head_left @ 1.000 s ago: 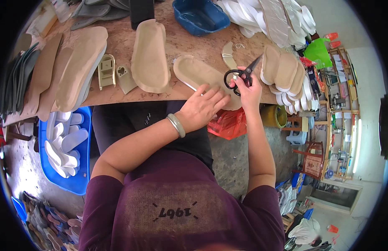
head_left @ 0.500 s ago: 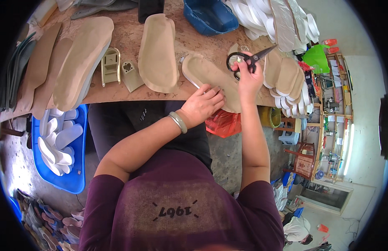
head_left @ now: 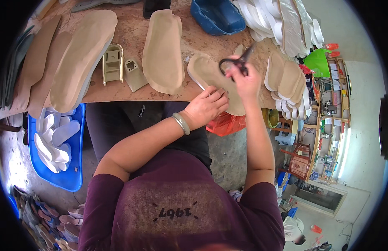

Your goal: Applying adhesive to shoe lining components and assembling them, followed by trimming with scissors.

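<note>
A tan insole (head_left: 206, 72) with a white edge lies at the front of the brown worktable (head_left: 135, 29). My left hand (head_left: 207, 105) presses down on its near end, a pale bangle on the wrist. My right hand (head_left: 243, 79) holds black-handled scissors (head_left: 235, 62) just above the insole's right side, blades pointing up and away to the right.
More tan insoles (head_left: 162, 50) and two small beige moulded parts (head_left: 113, 63) lie to the left on the table. A blue tub (head_left: 217, 16) and stacked white and tan soles (head_left: 288, 79) stand to the right. A blue crate of white soles (head_left: 56, 144) stands on the floor at left.
My right hand has lifted the scissors slightly up the insole's right side. My left hand has stayed on the insole's near end.
</note>
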